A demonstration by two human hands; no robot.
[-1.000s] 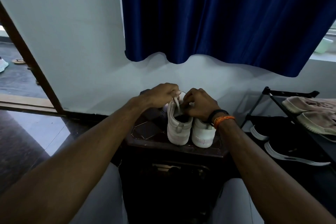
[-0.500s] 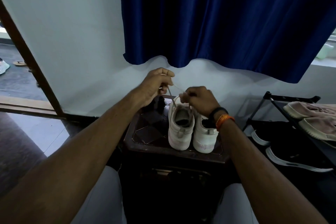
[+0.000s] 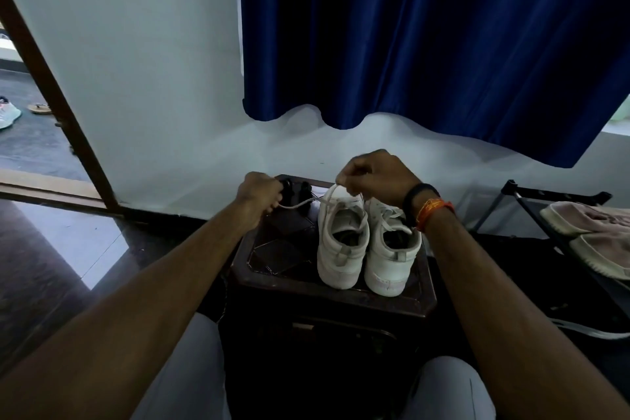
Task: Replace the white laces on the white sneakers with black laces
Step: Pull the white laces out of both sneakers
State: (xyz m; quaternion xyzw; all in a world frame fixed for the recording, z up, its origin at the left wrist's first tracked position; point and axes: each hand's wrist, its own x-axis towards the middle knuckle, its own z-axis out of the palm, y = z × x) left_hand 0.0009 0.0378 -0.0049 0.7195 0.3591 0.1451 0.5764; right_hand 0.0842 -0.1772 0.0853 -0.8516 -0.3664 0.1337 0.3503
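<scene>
Unlacing the left white sneaker (image 3: 342,242) on the table (image 3: 332,297)

Left hand (image 3: 259,196) pinches one end of the white lace (image 3: 296,204); right hand (image 3: 376,177) pinches its loop above the tongue. The lace runs sideways between the fingers, so pulling leftwards should free it.

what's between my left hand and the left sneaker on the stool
In the head view, a stretch of white lace runs from your left hand across the dark stool top to the left sneaker.
</scene>
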